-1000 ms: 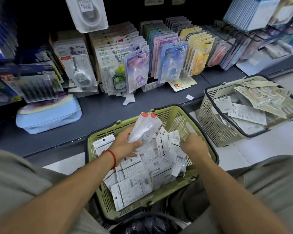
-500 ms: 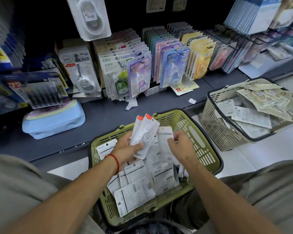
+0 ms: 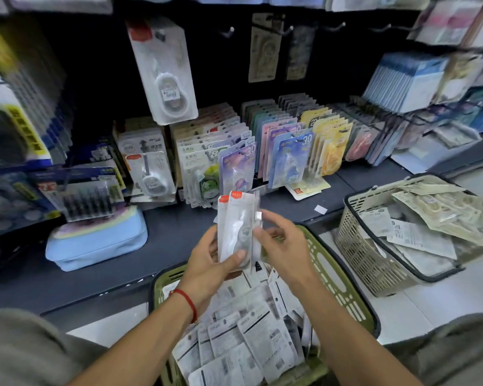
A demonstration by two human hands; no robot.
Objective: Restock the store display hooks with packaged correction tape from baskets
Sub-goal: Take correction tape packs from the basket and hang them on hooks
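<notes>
Where the view was nearest: the green basket (image 3: 343,285) sat between the person's knees, heaped with face-down packets (image 3: 251,338) of correction tape.
Left hand: the left hand (image 3: 207,266) gripped a small upright stack of packs (image 3: 236,227), thumb across the front, fingers behind.
Right hand: the right hand (image 3: 282,246) pinched the right edge of that stack, seemingly squaring it or adding one pack; the hands stood close together above the basket's far rim.
Where the stock was: some in the hands, most in the green basket, more in the beige basket (image 3: 374,263) on the floor to the right.
Likely step: gathering a bundle before raising it to a hook, with most of the restock left to do.
Risk, grip: the glossy packs were held only near the lower end, so one could slide out and fall back into the heap if the pinch loosened.
Risk, threading: unless the hang holes were lined up, the bundle would probably catch on a hook tip.
Risk, reach: a careless lift could knock the leaning rows of carded tapes (image 3: 290,157) on the shelf (image 3: 179,232).
Edges: the shelf's front lip ran just beyond the green basket; a blue pouch (image 3: 95,243) lay on it to the left.
Open room: bare hooks (image 3: 230,30) jutted from the dark backboard, right of a hanging blister pack (image 3: 165,71).
Path: straight up and forward looked free, between that hanging pack and the full pegs (image 3: 407,82) at right.
</notes>
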